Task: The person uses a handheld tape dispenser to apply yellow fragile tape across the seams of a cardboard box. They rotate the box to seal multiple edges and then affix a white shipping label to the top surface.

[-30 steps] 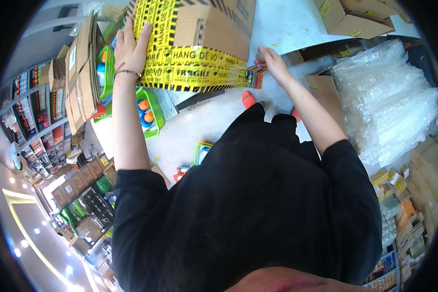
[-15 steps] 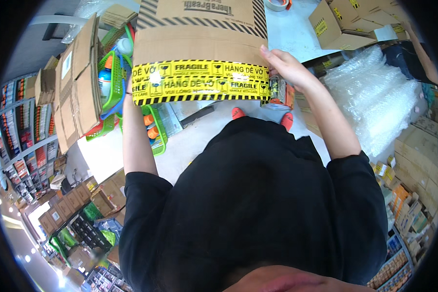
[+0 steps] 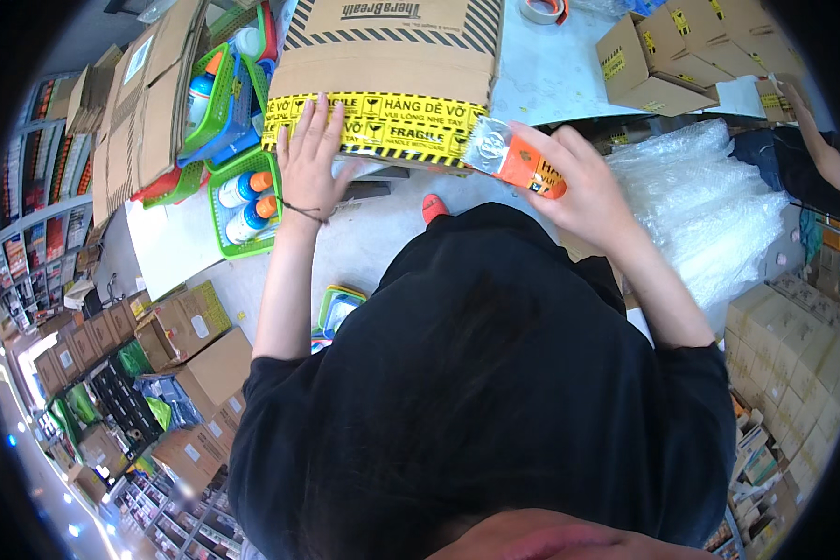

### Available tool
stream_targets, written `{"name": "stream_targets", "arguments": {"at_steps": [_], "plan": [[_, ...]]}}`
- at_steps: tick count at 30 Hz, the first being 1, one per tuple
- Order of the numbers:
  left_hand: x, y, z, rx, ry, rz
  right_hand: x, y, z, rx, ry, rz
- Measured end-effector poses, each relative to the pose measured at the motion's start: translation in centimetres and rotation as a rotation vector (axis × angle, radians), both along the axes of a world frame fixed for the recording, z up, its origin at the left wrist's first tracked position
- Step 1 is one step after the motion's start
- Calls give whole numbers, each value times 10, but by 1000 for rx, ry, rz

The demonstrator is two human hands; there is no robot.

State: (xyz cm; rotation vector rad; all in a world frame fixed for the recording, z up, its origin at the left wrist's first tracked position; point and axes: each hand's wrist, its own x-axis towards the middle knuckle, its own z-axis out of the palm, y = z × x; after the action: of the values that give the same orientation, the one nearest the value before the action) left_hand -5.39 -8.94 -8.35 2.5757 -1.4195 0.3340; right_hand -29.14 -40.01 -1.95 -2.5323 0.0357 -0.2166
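A brown cardboard box (image 3: 383,56) lies at the top middle, with bands of yellow and black warning tape (image 3: 369,121) along its near edge. Flat on that tape rests my left hand (image 3: 310,173), its fingers spread and pressing the box. My right hand (image 3: 583,187) grips an orange tape dispenser (image 3: 541,175) at the box's near right corner. The dispenser's clear front end (image 3: 487,145) touches the tape at that corner; whether a strip runs out of it I cannot tell.
To the left, green baskets (image 3: 222,217) hold bottles with orange caps (image 3: 236,189) beside flattened cardboard (image 3: 145,103). Another tape dispenser (image 3: 543,9) lies on the white table (image 3: 532,79). Open cartons (image 3: 653,70), bubble wrap (image 3: 691,201) and a co-worker's arm (image 3: 812,140) are on the right.
My left hand has moved from the box's left side onto its taped edge. My right hand has let go of the box's right side and taken hold of the tape dispenser.
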Motion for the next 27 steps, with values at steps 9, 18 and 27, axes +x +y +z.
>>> {"name": "stream_targets", "arguments": {"at_steps": [9, 18, 27], "plan": [[6, 4, -27, -72, -142, 10, -25, -57, 14, -338, -88, 264], [-47, -37, 29, 387, -40, 273, -86, -110, -112, -119, 66, 200], [-160, -152, 32, 876, -500, -103, -34, -67, -163, -165, 22, 215]]}}
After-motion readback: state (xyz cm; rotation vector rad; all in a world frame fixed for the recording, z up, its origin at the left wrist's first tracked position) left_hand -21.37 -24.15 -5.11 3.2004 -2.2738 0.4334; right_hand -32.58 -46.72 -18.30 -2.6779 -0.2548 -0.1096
